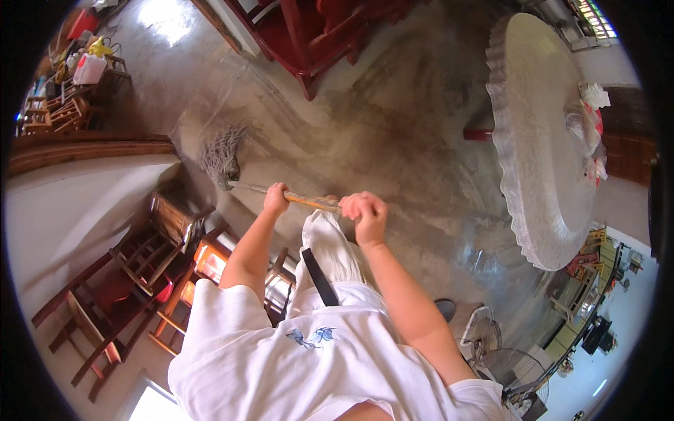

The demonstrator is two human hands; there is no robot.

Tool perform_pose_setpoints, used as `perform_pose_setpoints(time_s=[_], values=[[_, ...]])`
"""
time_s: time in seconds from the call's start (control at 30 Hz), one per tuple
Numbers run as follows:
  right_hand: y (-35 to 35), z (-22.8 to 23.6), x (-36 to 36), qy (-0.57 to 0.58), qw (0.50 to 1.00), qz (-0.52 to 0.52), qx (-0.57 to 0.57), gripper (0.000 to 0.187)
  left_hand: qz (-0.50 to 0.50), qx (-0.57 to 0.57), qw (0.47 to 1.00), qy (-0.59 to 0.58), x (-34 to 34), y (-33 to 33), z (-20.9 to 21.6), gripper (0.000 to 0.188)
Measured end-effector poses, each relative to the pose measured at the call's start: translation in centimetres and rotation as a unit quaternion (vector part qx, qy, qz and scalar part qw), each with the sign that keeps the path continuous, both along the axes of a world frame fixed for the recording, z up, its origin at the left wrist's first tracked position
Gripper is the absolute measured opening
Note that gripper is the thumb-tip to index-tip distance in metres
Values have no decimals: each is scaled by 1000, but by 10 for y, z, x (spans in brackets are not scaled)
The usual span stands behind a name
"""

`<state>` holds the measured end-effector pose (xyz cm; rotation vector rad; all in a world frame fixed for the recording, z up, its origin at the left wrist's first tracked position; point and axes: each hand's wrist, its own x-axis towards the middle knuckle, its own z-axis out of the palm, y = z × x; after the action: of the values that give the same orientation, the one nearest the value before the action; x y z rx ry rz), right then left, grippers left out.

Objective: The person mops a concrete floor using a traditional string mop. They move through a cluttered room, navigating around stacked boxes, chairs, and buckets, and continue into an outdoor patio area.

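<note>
A mop with a wooden handle (307, 201) runs slantwise in front of me. Its grey string head (223, 151) lies spread on the concrete floor to the far left, beside a wall corner. My left hand (276, 199) is wrapped round the handle partway down, nearer the mop head. Higher up, by the handle's near end, my right hand (364, 210) is closed around it. Damp-looking streaks mark the floor (330, 133) around the mop.
A dark red wooden chair (302, 42) stands ahead. At right is a round table (544, 140) under a clear scalloped cover. Wooden chairs (126, 281) crowd the left wall. Standing fans (509, 368) are at lower right. Small stools (63, 116) and containers sit far left.
</note>
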<state>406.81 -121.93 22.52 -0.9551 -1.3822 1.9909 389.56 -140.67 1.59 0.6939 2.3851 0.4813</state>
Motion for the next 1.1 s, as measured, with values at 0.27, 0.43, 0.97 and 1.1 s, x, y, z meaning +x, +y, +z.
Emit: perform_pose_setpoints(time_s=[0.27, 0.43, 0.97, 1.1], values=[[95, 45, 137, 56, 990, -110, -62, 31, -19, 30, 999, -39, 155, 103, -6, 19], [135, 68, 272, 88, 981, -171, -24, 31, -45, 144, 988, -6, 276, 179, 5, 22], [132, 198, 573, -60, 896, -333, 287, 33, -318, 373, 859, -149, 666, 383, 74, 26], [133, 202, 546, -74, 895, -302, 319, 32, -344, 361, 840, -215, 664, 391, 71, 29]])
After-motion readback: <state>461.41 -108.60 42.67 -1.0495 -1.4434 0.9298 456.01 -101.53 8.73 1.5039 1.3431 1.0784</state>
